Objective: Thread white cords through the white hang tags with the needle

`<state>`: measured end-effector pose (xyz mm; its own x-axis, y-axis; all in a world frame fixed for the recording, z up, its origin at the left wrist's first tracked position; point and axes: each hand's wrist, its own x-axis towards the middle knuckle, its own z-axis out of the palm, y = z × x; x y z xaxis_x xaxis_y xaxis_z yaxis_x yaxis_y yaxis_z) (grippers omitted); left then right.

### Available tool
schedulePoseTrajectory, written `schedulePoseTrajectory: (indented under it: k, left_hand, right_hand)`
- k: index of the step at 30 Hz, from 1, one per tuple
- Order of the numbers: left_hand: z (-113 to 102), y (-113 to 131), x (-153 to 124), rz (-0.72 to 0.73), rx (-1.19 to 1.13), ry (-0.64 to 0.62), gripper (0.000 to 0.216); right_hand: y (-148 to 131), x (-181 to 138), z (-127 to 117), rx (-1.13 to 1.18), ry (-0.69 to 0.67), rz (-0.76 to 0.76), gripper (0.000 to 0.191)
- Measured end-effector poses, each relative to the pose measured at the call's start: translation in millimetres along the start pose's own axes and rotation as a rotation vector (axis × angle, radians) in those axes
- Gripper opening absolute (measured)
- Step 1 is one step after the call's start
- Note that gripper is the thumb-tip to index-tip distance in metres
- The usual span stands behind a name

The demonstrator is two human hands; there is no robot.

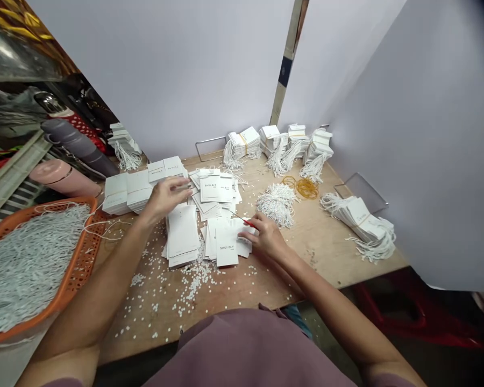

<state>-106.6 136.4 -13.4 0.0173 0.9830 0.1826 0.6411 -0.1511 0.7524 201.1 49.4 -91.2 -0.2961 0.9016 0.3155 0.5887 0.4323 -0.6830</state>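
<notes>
White paper tags (215, 189) printed "SHUI B.T" lie spread over the middle of a wooden table (326, 242). My left hand (165, 196) hovers over them with its fingers pinched on a white tag at the edge of the spread. My right hand (264, 234) rests on another heap of tags (226, 242), closed around a thin tool with a red handle (246, 221) that points toward the left. A stack of blank tags (182, 235) sits between my hands.
An orange basket (78, 269) of white strings stands at the left. A loose string pile (277, 203) and yellow rubber bands (304, 187) lie mid-table. Bundled strung tags (282, 144) line the back wall; another bundle (363, 223) lies at right. Small white paper dots (185, 285) litter the front.
</notes>
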Motion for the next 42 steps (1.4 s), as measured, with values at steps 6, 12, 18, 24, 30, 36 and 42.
schedulePoseTrajectory:
  k: [6,12,18,24,30,36,42]
  left_hand:
    - [-27,-34,-67,-0.068,0.081,-0.138,0.054]
    - [-35,-54,-79,-0.026,0.324,-0.262,0.07]
    - [-32,-60,-68,-0.008,0.447,-0.349,0.067]
    - [-24,-49,-81,-0.032,0.399,-0.14,0.062]
    - [-18,-26,-91,-0.203,-0.307,0.103,0.046]
    - [-4,28,-103,-0.183,-0.522,-0.108,0.042]
    - [49,66,-115,-0.085,-0.59,-0.177,0.031]
  right_hand:
    - [-24,8,18,-0.201,-0.264,-0.046,0.049]
    - [-30,6,25,-0.112,-0.185,-0.092,0.013]
    - [-24,-7,16,0.215,-0.008,-0.105,0.01]
    - [-17,-18,-2,0.229,0.093,-0.01,0.014]
    - [-4,-24,-6,0.22,0.113,0.024,0.016]
    - [0,-30,-29,0.578,0.049,0.342,0.026]
    - [-30,-26,-39,0.885,-0.083,0.453,0.029]
